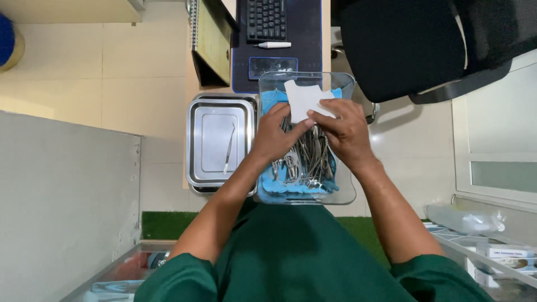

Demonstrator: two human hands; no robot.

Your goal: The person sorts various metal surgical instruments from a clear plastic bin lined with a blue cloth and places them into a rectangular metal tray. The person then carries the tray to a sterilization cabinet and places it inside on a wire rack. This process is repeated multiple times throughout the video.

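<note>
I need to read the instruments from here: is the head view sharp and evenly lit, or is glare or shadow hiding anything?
Head view: sharp at centre, evenly lit, with only soft shadows; mild glare on the steel tray; both hands, left hand and right hand, and the white card cover part of the instruments in the clear bin; wide-angle stretching at the edges.

A white card [304, 99] is held by the left hand [274, 134] and right hand [344, 131] above a clear tray [347, 193] of steel instruments [305, 162], beside a steel tray [196, 140].
</note>
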